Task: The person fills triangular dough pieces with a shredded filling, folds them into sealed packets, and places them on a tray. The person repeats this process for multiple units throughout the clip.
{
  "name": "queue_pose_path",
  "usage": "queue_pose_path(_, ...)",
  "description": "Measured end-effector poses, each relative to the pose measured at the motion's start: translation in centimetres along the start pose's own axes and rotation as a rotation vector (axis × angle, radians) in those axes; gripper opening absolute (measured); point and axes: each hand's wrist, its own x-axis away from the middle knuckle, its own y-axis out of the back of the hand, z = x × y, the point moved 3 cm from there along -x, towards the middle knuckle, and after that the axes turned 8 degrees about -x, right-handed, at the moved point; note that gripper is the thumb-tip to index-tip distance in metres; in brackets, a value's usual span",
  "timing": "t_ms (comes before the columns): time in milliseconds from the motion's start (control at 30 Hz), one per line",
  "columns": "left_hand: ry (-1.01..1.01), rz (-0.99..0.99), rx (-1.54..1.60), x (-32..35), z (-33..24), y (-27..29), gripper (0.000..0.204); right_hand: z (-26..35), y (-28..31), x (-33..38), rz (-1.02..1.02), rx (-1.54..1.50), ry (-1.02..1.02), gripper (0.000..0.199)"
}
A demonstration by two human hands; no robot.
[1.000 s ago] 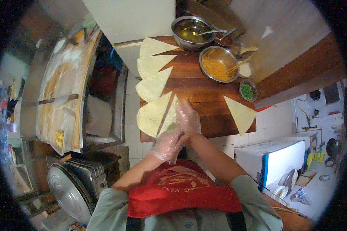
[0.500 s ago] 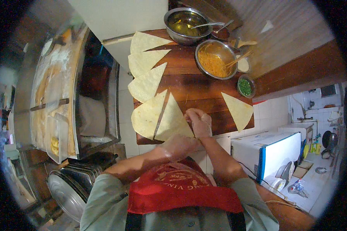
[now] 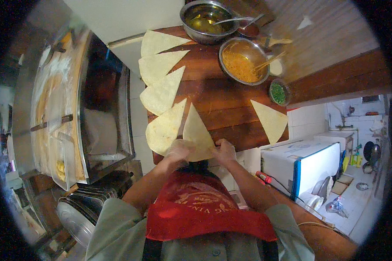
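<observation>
A pale flatbread wedge (image 3: 197,134) lies at the near edge of the wooden board (image 3: 204,93), its point facing away from me. My left hand (image 3: 180,150) pinches its near left side, and my right hand (image 3: 224,152) is closed on its near right corner. Thin clear gloves seem to cover both hands; some fingertips are hidden. Close to my left hand is another wedge (image 3: 164,130), the nearest of several overlapping along the board's left side. A separate wedge (image 3: 270,121) rests at the right end.
At the board's far side stand a steel bowl of yellowish liquid (image 3: 209,22), a bowl of orange shreds (image 3: 244,61) with chopsticks, and a small bowl of chopped greens (image 3: 278,92). A floured worktop (image 3: 56,104) is to the left, a white box (image 3: 300,163) to the right.
My left hand has moved left to the wedge's near left side; my right hand has shifted down to its right corner. The held wedge has turned slightly and sits nearer to me.
</observation>
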Motion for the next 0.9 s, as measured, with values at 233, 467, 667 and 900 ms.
queue_pose_path(233, -0.061, 0.202, 0.108, 0.2, -12.3, 0.0, 0.033, -1.1, 2.9, -2.8, 0.226, -0.784, -0.249, 0.046)
queue_pose_path(467, -0.307, 0.161, 0.192, -2.4, -18.6, 1.7, 0.036, 5.0, 11.9, -5.2, 0.264, -1.214, -0.264, 0.045)
queue_pose_path(667, 0.07, -0.198, -0.399, -4.3, -12.3, 0.1, 0.041, -1.7, 10.5, -11.1, 0.138, -0.209, 0.121, 0.049)
queue_pose_path(900, 0.128, -0.51, -0.338, 0.5, -8.8, -3.5, 0.045, 6.2, 21.1, -16.4, 0.013, -0.2, 0.388, 0.056)
